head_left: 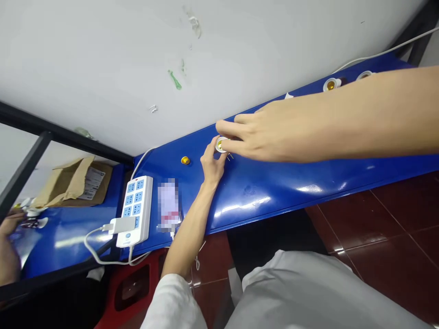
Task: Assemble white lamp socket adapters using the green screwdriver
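Observation:
A white lamp holder (219, 145) with a gold-coloured inside is between the fingers of my left hand (212, 167), its round opening facing up. My right hand (257, 135) reaches in from the right, with a fingertip against the holder's rim and another finger bent above it. Its remaining fingertips are partly hidden, so I cannot tell whether they hold a small part. Two thin metal pins (230, 156) show just below the holder. A loose gold screw shell (185, 160) rests on the blue table (260, 183), left of my left hand.
Left on the table are a white power strip (135, 210) with a plugged-in charger (124, 225) and a blurred-out phone (168, 205). More lamp holders (331, 85) stand at the far right. Beyond the black frame are a cardboard box (73, 183) and another person's hand (12, 221).

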Demonstrator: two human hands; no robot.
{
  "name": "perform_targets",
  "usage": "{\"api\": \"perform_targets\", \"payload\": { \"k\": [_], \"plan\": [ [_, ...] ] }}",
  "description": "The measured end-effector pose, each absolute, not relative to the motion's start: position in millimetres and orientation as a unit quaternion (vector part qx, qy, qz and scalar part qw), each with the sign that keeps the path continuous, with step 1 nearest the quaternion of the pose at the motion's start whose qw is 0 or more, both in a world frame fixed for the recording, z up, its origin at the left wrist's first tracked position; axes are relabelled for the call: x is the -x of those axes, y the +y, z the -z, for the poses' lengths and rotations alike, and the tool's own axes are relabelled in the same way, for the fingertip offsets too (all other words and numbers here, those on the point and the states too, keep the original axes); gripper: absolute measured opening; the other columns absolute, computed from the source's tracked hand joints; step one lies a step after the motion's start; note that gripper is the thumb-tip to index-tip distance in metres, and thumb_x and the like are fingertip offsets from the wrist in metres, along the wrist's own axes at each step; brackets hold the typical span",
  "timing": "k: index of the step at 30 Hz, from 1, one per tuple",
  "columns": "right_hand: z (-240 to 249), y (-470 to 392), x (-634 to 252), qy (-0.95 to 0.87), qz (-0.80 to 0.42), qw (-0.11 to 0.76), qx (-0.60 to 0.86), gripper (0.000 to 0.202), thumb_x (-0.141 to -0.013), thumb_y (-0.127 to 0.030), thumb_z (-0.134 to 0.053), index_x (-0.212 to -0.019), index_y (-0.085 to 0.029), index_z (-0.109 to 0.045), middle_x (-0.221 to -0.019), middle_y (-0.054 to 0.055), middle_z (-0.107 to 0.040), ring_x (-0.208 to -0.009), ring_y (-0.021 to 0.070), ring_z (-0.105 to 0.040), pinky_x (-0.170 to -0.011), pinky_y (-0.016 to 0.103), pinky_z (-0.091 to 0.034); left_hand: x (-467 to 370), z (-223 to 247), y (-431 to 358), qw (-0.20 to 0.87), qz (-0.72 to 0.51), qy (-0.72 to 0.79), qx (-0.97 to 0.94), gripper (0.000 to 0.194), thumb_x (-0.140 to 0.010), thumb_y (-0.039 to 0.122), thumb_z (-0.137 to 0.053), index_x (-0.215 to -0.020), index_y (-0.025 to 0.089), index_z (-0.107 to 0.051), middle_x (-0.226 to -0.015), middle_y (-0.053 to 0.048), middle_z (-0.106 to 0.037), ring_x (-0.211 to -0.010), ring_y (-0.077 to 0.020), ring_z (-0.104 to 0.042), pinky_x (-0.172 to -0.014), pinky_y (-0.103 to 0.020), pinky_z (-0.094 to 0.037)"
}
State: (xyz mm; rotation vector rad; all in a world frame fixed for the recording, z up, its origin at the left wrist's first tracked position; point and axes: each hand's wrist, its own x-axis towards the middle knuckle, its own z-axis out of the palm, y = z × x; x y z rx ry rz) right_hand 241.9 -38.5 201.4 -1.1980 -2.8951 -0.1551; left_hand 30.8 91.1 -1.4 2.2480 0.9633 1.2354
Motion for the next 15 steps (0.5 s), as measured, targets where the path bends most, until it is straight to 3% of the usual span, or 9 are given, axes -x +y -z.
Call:
{"api": "perform_targets", "payload": {
  "k": [5,11,15],
  "plan": [
    [-211.9,-51.3,-233.0,-0.866,0.152,-0.207,0.429,0.048,-0.104,-0.013,-0.027,-0.142,-0.007,-0.056,-0.126,0.017,-0.06,-0.081,0.0143,-0.056,-0.066,0.034,-0.034,-28.7,0.7,91.1,0.191,-0.436,0.346,-0.808,0.043,-0.096,0.034,-0.076,-0.136,0.02,-0.072,-0.129,-0.01,-0.082,-0.114,-0.024,-0.08,-0.105,-0.035,-0.064],
    [-215.6,-57.4,-218.4,-0.858,0.169,-0.141,0.465,0.043,-0.106,-0.014,-0.024,-0.136,-0.01,-0.053,-0.106,0.011,-0.059,-0.072,0.0126,-0.049,-0.064,0.031,-0.031,-30.0,-3.6,85.0,0.188,-0.418,0.348,-0.818,0.037,-0.098,0.034,-0.074,-0.132,0.019,-0.073,-0.128,-0.011,-0.081,-0.118,-0.0252,-0.078,-0.107,-0.037,-0.063],
    [-220.4,-54.0,-218.5,-0.841,0.156,-0.185,0.483,0.039,-0.105,-0.016,-0.03,-0.137,-0.009,-0.052,-0.113,0.013,-0.058,-0.08,0.0145,-0.052,-0.065,0.03,-0.033,-29.9,-3.4,85.1,0.198,-0.42,0.338,-0.819,0.035,-0.099,0.036,-0.073,-0.13,0.018,-0.073,-0.127,-0.011,-0.081,-0.117,-0.0255,-0.078,-0.107,-0.038,-0.063]
  ]
}}
